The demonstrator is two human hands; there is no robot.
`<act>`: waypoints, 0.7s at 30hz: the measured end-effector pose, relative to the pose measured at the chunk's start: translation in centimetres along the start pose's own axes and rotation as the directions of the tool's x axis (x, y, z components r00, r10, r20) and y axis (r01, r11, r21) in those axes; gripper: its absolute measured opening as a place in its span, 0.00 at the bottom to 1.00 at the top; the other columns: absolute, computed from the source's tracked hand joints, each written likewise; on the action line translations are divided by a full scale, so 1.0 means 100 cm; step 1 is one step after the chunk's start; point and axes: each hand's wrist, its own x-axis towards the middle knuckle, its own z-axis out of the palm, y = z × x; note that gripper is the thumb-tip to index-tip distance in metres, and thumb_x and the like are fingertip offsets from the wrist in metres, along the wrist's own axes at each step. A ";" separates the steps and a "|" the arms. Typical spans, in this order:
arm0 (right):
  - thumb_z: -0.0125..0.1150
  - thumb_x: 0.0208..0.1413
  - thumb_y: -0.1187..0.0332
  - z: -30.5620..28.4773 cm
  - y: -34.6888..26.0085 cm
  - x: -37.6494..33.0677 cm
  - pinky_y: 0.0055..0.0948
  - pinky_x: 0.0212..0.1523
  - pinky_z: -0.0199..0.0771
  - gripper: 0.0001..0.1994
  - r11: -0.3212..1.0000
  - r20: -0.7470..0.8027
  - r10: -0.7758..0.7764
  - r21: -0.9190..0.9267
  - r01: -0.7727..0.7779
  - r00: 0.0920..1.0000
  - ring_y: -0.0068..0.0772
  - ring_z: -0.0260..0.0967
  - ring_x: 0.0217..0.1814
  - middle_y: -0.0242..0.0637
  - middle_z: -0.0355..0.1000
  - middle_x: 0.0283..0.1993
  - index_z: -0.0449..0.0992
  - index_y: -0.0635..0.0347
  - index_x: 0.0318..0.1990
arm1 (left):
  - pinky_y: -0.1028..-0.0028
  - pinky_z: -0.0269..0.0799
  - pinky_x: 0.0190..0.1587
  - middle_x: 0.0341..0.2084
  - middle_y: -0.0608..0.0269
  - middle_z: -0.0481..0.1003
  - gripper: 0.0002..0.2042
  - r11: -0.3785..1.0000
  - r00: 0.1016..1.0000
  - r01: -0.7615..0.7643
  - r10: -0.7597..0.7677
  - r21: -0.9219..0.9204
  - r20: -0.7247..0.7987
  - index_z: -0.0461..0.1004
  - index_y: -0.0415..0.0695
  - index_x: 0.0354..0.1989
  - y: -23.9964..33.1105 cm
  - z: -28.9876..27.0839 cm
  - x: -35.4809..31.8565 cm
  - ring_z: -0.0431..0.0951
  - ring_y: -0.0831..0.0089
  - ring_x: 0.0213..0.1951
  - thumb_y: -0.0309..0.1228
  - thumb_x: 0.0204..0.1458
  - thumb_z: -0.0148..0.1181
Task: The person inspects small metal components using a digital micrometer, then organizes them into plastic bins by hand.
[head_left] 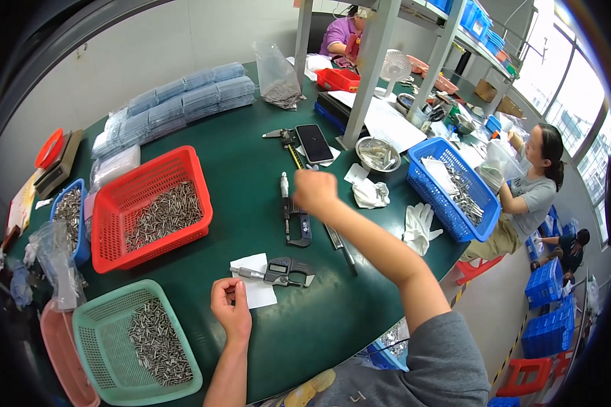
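My left hand point(229, 308) rests on the green table point(251, 169) with its fingers curled in, touching the edge of a white paper sheet point(259, 290). I cannot make out anything inside it. A digital micrometer point(282, 271) lies on that sheet, just beyond the hand. My right hand point(314, 190) is raised as a closed fist above the table, over a digital caliper point(294, 218) and a second long caliper point(339, 244). Nothing shows in the fist.
A red basket point(115, 203) and a green basket point(91, 325) hold several metal pins on the left. A blue basket point(455, 224), white gloves point(417, 227), a steel bowl point(378, 154) and a phone point(314, 142) lie to the right. A person point(533, 193) sits at the table's right end.
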 end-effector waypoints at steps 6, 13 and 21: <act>0.56 0.35 0.70 0.004 0.076 0.009 0.34 0.29 0.69 0.05 0.986 -0.148 0.133 -0.075 -0.146 0.980 0.38 0.70 0.32 0.41 0.71 0.28 0.71 0.60 0.24 | 0.83 0.62 0.27 0.26 0.66 0.65 0.02 0.999 1.000 0.018 -0.018 0.029 0.008 0.67 0.38 0.26 0.000 -0.002 0.002 0.65 0.82 0.25 0.23 0.45 0.52; 0.50 0.34 0.75 0.033 0.072 0.023 0.36 0.32 0.68 0.09 0.974 -0.278 0.070 0.225 -0.006 0.958 0.41 0.67 0.36 0.42 0.67 0.32 0.68 0.58 0.29 | 0.83 0.61 0.27 0.25 0.66 0.64 0.02 0.999 0.998 -0.037 0.036 0.010 0.053 0.66 0.38 0.26 -0.004 0.003 0.004 0.64 0.82 0.26 0.23 0.44 0.51; 0.52 0.37 0.71 0.051 0.056 0.038 0.34 0.34 0.67 0.06 0.993 -0.130 0.090 0.088 -0.079 0.987 0.36 0.65 0.38 0.39 0.67 0.32 0.72 0.58 0.26 | 0.85 0.58 0.26 0.21 0.69 0.63 0.02 1.000 0.997 0.030 -0.030 0.003 0.066 0.64 0.39 0.27 -0.005 -0.004 -0.001 0.62 0.84 0.23 0.22 0.46 0.49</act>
